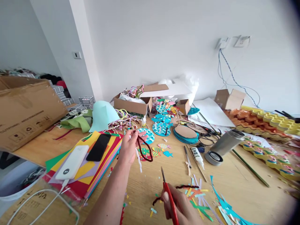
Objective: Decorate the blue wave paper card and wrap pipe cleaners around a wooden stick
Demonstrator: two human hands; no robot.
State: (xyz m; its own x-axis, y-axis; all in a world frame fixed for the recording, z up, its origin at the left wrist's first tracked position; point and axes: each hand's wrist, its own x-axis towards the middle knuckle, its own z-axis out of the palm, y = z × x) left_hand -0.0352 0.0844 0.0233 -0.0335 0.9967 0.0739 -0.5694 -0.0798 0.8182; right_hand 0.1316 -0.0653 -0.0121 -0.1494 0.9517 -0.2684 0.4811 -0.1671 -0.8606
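i have my left hand raised over the worktop, fingers pinched narrow on a dark red fuzzy strand, which droops in a loop to the right of the hand, in front of some paper fish. a white fuzzy strand hangs beneath the same hand; i cannot tell from here whether the fingers grip it too. nearer the camera, my right hand is wrapped round a red-handled tool, its slim metal tip pointing up and away. dark red pieces show on both sides of this hand; i cannot make out whether they are held. paper strips lie just beside it on the right, with a glue bottle farther back. off to the left, a power bank and a phone rest on coloured sheets.
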